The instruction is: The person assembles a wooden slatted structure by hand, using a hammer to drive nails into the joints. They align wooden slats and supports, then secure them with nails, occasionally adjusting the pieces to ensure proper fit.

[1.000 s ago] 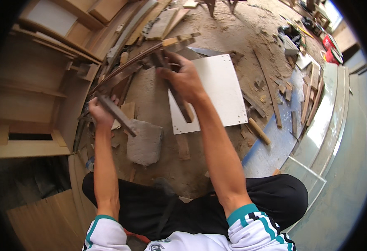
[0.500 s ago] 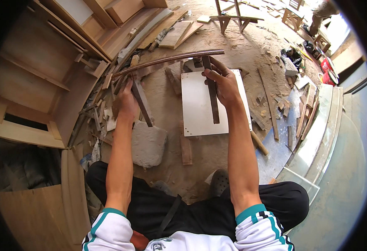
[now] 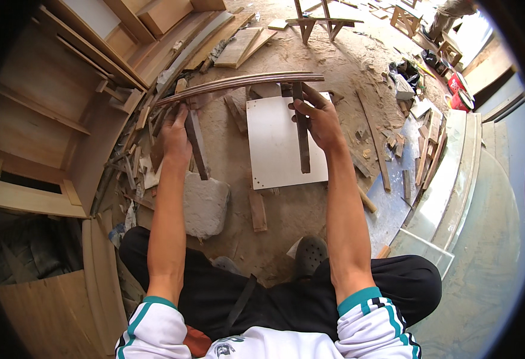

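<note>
Out in front of me I hold up a dark wooden frame (image 3: 244, 81), a long striped top piece with two legs hanging from it. My left hand (image 3: 175, 137) is closed around the upper end of the left leg (image 3: 197, 146), just under the top piece. Fingers and thumb of my right hand (image 3: 321, 119) wrap the right leg (image 3: 303, 146) near its top. A white board (image 3: 268, 143) with small holes at its corners lies below the right leg. Under the left leg rests a pale stone block (image 3: 205, 203).
Wooden cabinets (image 3: 47, 113) stand at the left. Wood scraps (image 3: 427, 143) and glass sheets (image 3: 484, 197) lie to the right. A wooden stool-like frame (image 3: 322, 23) stands at the far side, and part of another person (image 3: 451, 18) shows at the far right.
The wooden frame has tilted slightly, so more of its striped top shows. Both hands keep their grip on the legs. The surroundings have shifted a little left in view.
</note>
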The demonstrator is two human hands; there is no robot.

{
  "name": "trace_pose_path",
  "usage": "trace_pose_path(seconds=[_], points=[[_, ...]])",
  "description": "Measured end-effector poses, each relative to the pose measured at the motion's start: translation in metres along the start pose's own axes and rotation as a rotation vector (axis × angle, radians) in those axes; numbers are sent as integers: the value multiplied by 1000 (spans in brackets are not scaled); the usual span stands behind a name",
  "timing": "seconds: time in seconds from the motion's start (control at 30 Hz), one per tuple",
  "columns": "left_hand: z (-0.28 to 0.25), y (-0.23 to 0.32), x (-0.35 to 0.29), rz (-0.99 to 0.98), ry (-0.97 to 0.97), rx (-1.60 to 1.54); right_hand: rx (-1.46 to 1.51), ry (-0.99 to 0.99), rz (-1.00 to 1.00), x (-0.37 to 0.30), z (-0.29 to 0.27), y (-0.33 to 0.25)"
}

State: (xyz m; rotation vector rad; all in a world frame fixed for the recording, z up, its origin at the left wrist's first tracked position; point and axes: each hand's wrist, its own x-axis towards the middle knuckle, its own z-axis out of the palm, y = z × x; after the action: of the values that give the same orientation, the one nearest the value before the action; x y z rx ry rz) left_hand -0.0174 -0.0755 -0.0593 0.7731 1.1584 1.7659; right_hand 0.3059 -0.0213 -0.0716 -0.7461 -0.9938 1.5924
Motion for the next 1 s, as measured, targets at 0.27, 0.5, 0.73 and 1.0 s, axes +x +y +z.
trace_pose_path(seconds=[0.27,0.5,0.73,1.0], points=[[10,-5,-18,-49,4,34,-11,3,34,-6,-13,1],[19,3,-43,-166,-130,42,-93,71,-10,-13,-33,5],[26,-23,-62,-150,-385,137,-196,126,-49,-22,-71,-3],[27,-37,-64,30,-366,157,-209,122,-90,-31,-69,3]])
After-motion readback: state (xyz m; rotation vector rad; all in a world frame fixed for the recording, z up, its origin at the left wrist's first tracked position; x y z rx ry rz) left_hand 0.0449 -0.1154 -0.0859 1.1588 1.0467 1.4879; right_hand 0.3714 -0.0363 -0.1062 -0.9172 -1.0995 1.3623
